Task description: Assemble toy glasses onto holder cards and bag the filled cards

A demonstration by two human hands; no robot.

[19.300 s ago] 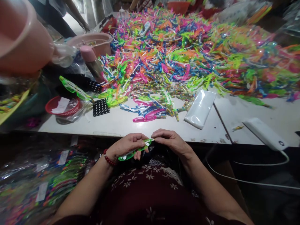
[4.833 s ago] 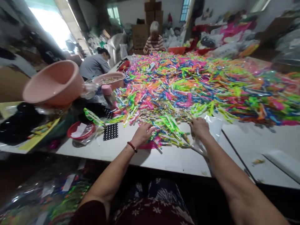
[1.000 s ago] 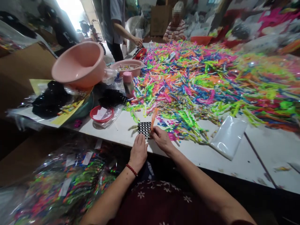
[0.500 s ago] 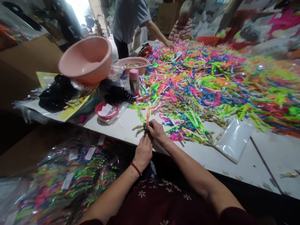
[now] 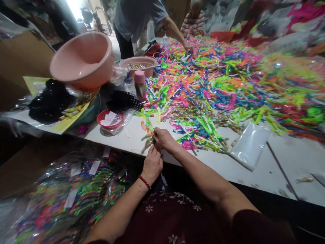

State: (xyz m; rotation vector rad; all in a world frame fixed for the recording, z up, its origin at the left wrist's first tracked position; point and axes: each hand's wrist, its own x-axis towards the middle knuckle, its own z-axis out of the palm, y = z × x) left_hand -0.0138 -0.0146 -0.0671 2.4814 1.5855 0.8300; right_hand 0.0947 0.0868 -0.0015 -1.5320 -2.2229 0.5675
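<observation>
Just over the table's front edge, my right hand pinches an orange and green plastic piece, whose kind I cannot make out. The piece sticks out up and to the left from my fingertips. My left hand is right below, its fingers closed and touching the right hand's fingers. A small dark bit shows between the two hands, but my fingers cover most of it. A big heap of bright plastic pieces with white strips spreads beyond my hands.
Left of my hands are a red basket with paper slips, a pink-capped bottle and a large pink basin. Plastic bags lie at right. Below left sits a filled clear bag. A co-worker's hand reaches into the heap.
The plastic piece in my right hand has swung from upright to leaning left. My hands stay close together. The co-worker's hand is lower on the heap, and the whole view has shifted slightly.
</observation>
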